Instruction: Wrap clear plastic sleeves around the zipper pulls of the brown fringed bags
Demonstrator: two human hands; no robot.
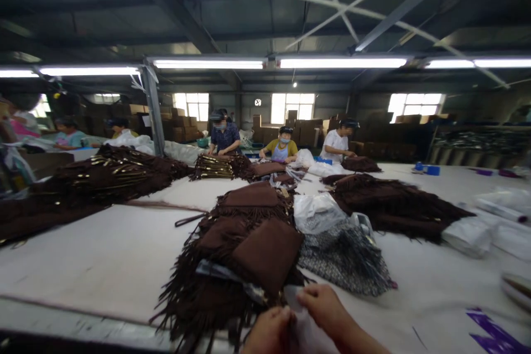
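My left hand [269,333] is closed at the bottom of the view, its fingertips pinched at a pale translucent plastic bag [309,332]. Across from it, my right hand [326,310] pinches the upper edge of the same thin plastic between thumb and fingers. Just beyond both hands lies a pile of dark brown fringed pouches [269,251], with a strip of clear plastic [219,269] among them. One wrist strap [188,220] sticks out to the left of the pile. The lower part of my left hand is cut off by the frame.
Right of the pile sits a grey patterned cloth bundle [344,257] with white plastic [317,213] on it. More brown fringed goods [390,204] and folded plastic bags [468,235] lie farther right. A long heap [108,174] covers the left. Several co-workers [281,146] work across the white table [83,254].
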